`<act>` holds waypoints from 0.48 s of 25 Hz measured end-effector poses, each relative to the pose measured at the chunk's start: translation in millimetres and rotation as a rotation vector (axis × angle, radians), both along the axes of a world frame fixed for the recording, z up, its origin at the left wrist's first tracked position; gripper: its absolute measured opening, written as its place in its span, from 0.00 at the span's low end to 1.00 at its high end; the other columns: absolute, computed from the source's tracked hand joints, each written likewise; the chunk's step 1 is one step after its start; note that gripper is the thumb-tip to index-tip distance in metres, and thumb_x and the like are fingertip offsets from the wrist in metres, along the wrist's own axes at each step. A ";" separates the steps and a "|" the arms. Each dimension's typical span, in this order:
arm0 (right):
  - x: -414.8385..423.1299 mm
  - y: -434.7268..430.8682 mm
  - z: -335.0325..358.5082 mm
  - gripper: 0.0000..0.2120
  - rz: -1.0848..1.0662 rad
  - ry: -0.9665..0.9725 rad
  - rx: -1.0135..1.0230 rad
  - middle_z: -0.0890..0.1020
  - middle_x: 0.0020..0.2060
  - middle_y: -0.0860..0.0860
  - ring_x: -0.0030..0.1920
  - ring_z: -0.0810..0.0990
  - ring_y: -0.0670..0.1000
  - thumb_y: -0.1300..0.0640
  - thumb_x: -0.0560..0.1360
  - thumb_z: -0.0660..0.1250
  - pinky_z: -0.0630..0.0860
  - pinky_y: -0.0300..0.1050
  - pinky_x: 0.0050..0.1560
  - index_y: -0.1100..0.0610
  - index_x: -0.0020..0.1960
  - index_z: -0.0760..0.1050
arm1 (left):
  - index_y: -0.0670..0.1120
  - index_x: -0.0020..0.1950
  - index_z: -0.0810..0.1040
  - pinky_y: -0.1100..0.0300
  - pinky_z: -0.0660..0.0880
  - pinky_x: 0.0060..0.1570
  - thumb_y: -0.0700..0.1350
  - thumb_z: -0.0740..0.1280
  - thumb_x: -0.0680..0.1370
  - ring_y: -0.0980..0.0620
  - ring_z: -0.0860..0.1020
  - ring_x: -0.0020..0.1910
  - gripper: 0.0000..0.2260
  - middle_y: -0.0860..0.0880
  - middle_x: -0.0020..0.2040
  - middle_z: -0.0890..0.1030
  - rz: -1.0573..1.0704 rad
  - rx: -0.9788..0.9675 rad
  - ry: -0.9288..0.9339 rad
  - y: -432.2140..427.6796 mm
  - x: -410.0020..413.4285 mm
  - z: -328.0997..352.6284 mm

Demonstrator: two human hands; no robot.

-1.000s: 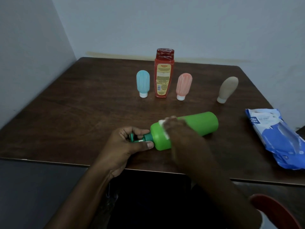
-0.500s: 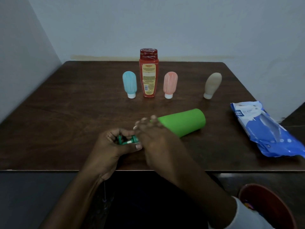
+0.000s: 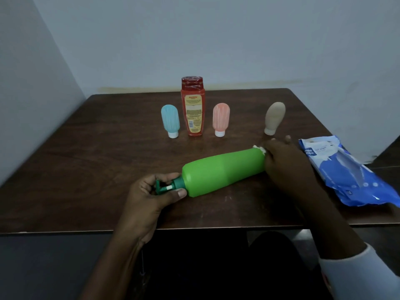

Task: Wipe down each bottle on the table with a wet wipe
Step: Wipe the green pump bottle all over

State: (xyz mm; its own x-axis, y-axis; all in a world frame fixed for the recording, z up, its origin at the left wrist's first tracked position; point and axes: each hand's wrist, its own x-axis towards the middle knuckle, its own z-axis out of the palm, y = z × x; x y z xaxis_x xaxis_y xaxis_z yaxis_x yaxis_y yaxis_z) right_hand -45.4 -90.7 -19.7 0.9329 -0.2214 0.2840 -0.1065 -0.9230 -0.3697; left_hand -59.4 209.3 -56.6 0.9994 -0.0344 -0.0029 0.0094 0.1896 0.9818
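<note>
Here the green pump bottle [image 3: 223,172] lies on its side near the front edge of the brown table [image 3: 86,169]. The left hand [image 3: 149,195] curls its thumb and fingers round the dark green pump head [image 3: 171,187]. The right hand [image 3: 283,163] bends over the bottle's base, fingers close together, pressing a white wet wipe [image 3: 259,148] against it. Behind stand 4 bottles: blue squeeze bottle [image 3: 170,119], red shampoo bottle [image 3: 192,109], pink squeeze bottle [image 3: 221,118] and beige squeeze bottle [image 3: 275,116]. A blue wipes pack [image 3: 346,172] lies just beside the right hand.

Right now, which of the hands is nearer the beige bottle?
Right. The right hand is just in front of the beige bottle; the left hand grips the green bottle's pump, farther away.
</note>
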 end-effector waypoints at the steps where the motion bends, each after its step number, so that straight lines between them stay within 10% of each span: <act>1: -0.2 3.2 -0.8 0.15 -0.033 -0.004 0.074 0.82 0.49 0.60 0.53 0.79 0.63 0.58 0.77 0.55 0.74 0.56 0.55 0.60 0.55 0.79 | 0.48 0.45 0.88 0.56 0.84 0.53 0.33 0.79 0.60 0.49 0.85 0.51 0.17 0.45 0.51 0.88 0.008 -0.008 -0.036 -0.4 -1.3 5.3; 5: -12.4 33.4 6.4 0.10 0.040 -0.239 0.143 0.81 0.43 0.51 0.47 0.81 0.57 0.59 0.78 0.58 0.72 0.46 0.45 0.54 0.52 0.78 | 0.44 0.54 0.81 0.57 0.84 0.49 0.29 0.77 0.62 0.48 0.86 0.52 0.23 0.42 0.53 0.88 -0.007 -0.074 -0.213 -5.9 10.8 45.0; 12: -5.8 73.8 76.4 0.16 0.403 -0.566 0.456 0.83 0.56 0.44 0.57 0.80 0.42 0.62 0.80 0.60 0.76 0.44 0.59 0.49 0.63 0.78 | 0.41 0.61 0.75 0.55 0.84 0.51 0.23 0.75 0.68 0.46 0.87 0.49 0.26 0.42 0.50 0.88 -0.233 0.121 -0.451 -49.5 43.8 138.8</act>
